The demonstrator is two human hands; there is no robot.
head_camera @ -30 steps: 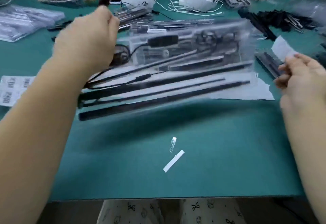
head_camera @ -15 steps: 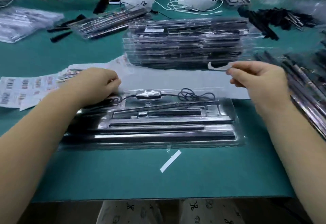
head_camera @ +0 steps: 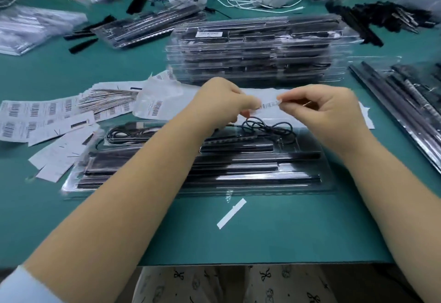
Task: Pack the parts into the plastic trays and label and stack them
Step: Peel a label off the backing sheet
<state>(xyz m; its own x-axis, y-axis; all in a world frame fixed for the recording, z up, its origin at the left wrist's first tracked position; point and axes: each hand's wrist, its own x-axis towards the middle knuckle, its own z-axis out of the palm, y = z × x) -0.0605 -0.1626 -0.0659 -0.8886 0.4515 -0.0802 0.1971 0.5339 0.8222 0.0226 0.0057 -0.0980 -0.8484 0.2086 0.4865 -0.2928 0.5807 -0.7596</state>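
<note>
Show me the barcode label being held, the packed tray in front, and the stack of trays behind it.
barcode label (head_camera: 268, 105), head view, middle of the strip.
packed tray (head_camera: 329, 183), head view, clear right rim.
stack of trays (head_camera: 250, 52), head view, front side.

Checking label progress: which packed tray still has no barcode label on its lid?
The single tray lying nearest the person, under both hands, is unlabelled; the top tray of the stack behind it already bears a white label.
</note>
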